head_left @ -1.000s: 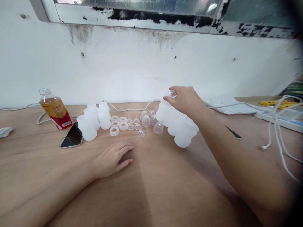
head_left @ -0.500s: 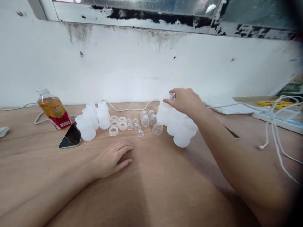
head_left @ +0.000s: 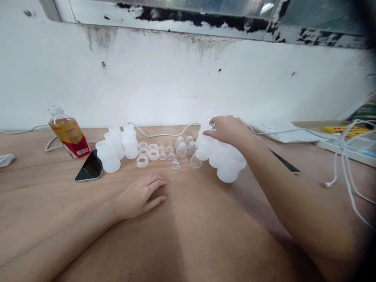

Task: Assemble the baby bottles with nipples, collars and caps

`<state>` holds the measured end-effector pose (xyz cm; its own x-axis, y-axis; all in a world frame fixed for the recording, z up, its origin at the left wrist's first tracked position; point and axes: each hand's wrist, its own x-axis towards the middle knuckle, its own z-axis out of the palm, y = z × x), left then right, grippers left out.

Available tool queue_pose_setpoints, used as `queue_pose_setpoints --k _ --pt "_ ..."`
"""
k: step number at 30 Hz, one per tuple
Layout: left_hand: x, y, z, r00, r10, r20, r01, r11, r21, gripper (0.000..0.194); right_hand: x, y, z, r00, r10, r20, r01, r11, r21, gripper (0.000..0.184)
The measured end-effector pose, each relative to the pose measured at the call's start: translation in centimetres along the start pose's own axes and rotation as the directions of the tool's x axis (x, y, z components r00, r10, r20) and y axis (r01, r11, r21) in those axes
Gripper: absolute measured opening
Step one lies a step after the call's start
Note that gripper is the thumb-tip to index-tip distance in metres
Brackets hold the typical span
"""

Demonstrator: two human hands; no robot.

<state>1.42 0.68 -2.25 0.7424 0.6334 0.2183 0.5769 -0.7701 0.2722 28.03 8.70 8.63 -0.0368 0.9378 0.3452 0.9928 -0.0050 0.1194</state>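
My right hand (head_left: 227, 128) is closed over the back of a group of white translucent bottles (head_left: 227, 172) on the right. Thumb and fingers pinch a small clear plastic piece (head_left: 210, 122), partly hidden, which looks like a cap or a nipple. My left hand (head_left: 143, 194) lies palm down on the wooden table, holding nothing, fingers a little apart. Ahead of it sit several white rings (head_left: 142, 161), clear bottle nipples (head_left: 175, 164) and clear dome caps (head_left: 196, 160). More white bottles (head_left: 111, 160) stand to the left of the rings.
A drink bottle (head_left: 69, 135) with a red and yellow label stands at the left, beside a black phone (head_left: 90, 167). A white cable (head_left: 167, 135) runs along the wall. On the right are a white packet (head_left: 279, 131), tangled white cords (head_left: 346, 168) and a yellow object (head_left: 340, 130).
My right hand has dropped slightly with the clear piece, still over the back bottles. My left hand has stayed on the table. The whole view has shifted a little.
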Motion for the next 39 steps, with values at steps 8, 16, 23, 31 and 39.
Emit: queue_pose_setpoints --k 8,16,23,31,39 --pt "0.2 0.1 0.0 1.000 0.003 0.004 -0.003 1.000 -0.009 0.032 -0.4 -0.8 -1.0 0.991 -0.061 -0.122 0.061 0.998 -0.001 0.039" --pt "-1.6 -0.4 -2.0 0.977 0.006 0.214 -0.012 1.000 0.027 0.059 -7.5 -6.1 1.6 0.714 -0.672 -0.195 0.673 0.583 0.455 0.054" --pt "-3.1 -1.1 -2.6 0.955 0.014 0.298 -0.025 0.999 0.035 0.064 -11.8 -6.7 6.3 0.560 -0.826 0.058 0.632 0.472 0.615 0.055" --pt "-3.2 -1.1 -2.3 0.971 0.031 0.235 -0.026 0.999 -0.025 0.062 -11.7 -6.7 6.1 0.587 -0.809 -0.033 0.620 0.423 0.661 0.049" --pt "-2.4 -2.1 -1.4 0.987 -0.140 -0.083 0.155 0.963 0.220 0.049 -10.5 -7.4 7.3 0.904 -0.390 -0.176 0.406 0.652 0.640 0.039"
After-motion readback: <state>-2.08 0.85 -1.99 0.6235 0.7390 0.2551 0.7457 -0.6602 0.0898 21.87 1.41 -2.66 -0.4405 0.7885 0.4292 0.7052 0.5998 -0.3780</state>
